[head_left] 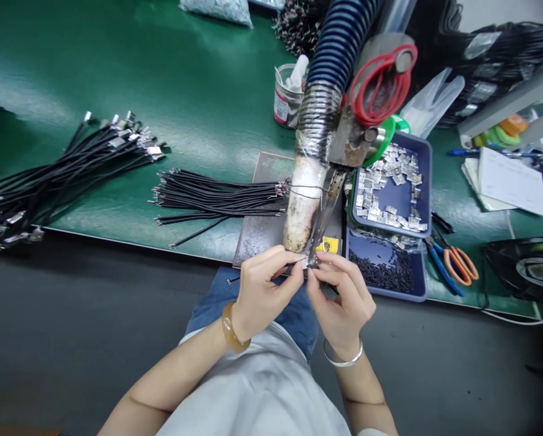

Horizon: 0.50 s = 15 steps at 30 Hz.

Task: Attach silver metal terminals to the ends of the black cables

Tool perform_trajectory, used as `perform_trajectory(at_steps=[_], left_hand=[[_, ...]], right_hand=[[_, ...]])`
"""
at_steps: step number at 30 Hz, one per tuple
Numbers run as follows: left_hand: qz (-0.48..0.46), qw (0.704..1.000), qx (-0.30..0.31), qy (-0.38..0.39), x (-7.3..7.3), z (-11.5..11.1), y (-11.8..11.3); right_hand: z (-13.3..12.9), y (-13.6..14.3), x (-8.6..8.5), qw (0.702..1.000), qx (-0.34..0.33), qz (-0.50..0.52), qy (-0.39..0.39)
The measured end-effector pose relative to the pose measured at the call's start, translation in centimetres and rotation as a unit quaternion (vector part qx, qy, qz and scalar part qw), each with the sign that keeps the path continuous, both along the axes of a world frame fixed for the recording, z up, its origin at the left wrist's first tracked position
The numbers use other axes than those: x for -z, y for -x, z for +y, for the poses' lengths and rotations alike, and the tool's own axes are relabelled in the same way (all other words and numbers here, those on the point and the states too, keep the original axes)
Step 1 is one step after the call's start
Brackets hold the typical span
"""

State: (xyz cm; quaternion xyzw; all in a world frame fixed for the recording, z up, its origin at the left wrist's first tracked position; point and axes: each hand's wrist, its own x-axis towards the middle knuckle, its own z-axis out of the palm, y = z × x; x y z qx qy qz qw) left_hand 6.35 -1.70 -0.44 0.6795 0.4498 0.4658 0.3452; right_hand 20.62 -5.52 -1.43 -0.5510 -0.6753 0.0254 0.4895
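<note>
My left hand (271, 275) is closed in a pinch at the near edge of a dark board (253, 233); a thin dark piece shows at its fingertips, too small to name. Facing it, my right hand (344, 293) pinches a black cable (331, 284), mostly hidden by the fingers. Between the fingertips is a small silvery part. A cable end (232, 280) sticks out left of my left hand. Just above the hands are a soldering tool's metal tip (314, 257) and the stained white end of a hose (302, 209). A row of black cables (217, 194) lies partly on the board.
At right, a blue tray (428, 181) holds silvery connectors, above another tray (419, 284) of small black tubes. Beside them lie orange-and-blue-handled pliers (455, 266). Farther left lies a bundle of finished-looking cables (80, 163). A tin (286, 100) stands behind the hose.
</note>
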Motion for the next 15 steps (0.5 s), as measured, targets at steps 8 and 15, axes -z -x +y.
perform_trajectory(at_steps=[8, 15], left_hand=[[0.021, 0.999, 0.027, 0.036, 0.3, -0.2, 0.1], [0.056, 0.996, 0.059, 0.025, 0.0, -0.7, 1.8]], right_hand=[[-0.3, -0.3, 0.6, 0.999, -0.033, -0.005, 0.013], [-3.5, -4.4, -0.7, 0.998, 0.03, 0.055, -0.031]])
